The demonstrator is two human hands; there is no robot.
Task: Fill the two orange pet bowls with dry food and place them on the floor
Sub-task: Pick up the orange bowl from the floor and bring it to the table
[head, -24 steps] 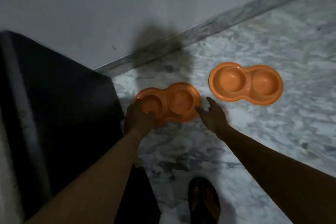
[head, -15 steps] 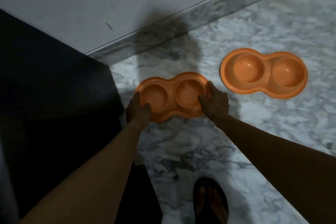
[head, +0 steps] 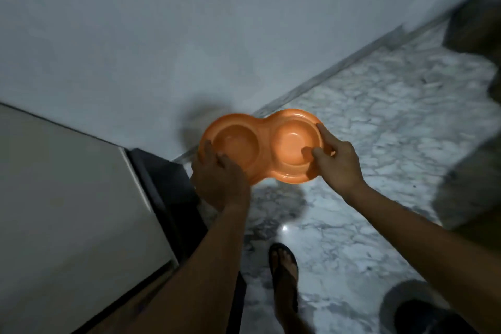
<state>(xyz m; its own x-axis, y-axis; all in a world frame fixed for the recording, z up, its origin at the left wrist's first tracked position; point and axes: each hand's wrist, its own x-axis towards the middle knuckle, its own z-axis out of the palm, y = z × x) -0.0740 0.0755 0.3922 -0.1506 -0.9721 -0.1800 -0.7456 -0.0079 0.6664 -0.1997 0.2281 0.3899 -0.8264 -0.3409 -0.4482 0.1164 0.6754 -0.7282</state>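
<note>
An orange double pet bowl (head: 261,148) with two round wells is held up in the air above the marble floor, both wells empty. My left hand (head: 217,182) grips its left end, fingers over the rim. My right hand (head: 336,161) grips its right end, thumb inside the right well. The second orange bowl is out of view.
A pale appliance top (head: 67,211) with a dark side fills the left. A grey wall (head: 189,22) and its skirting run diagonally behind. My sandalled foot (head: 283,276) stands on the marble floor (head: 379,144). Dark blurred shapes (head: 471,184) sit at the right; a dark round object (head: 417,309) lies bottom right.
Both hands closed on the nearer bowl and lifted it off the floor. The view rose and turned, and the second bowl left the frame.
</note>
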